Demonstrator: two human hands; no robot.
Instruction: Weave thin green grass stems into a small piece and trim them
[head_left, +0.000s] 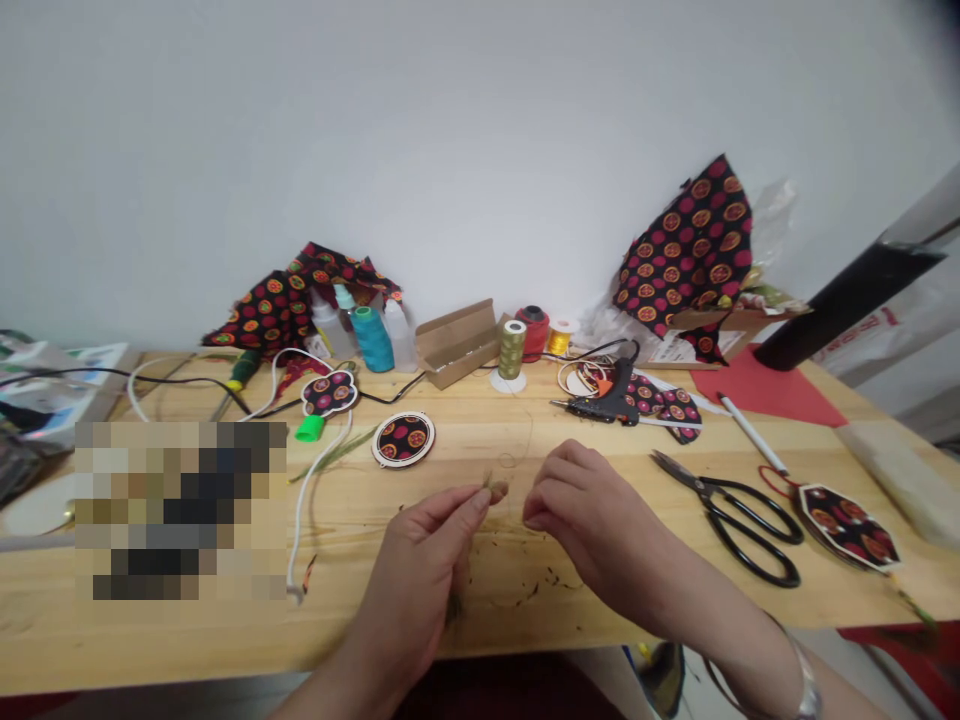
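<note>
My left hand (435, 540) is closed in a pinch around a small bundle of olive thread (491, 486). Its top shows above the thumb, and darker strands hang below the palm. Just to the right, my right hand (585, 515) has its fingers pressed together; whatever they grip is too fine or hidden to make out. Behind the hands stands an olive thread spool (512, 352), with a thin loose thread curling from it across the wood. A round fabric-covered disc (403, 440) with a pale rim lies beyond my left hand.
Black-handled scissors (720, 500), a glue gun (611, 400) and an octagonal fabric piece (847, 525) lie on the right. A white cord (300, 520) crosses the left side of the table (360, 650). Bottles, an open cardboard box (459, 345) and patterned cloth (690, 240) line the wall.
</note>
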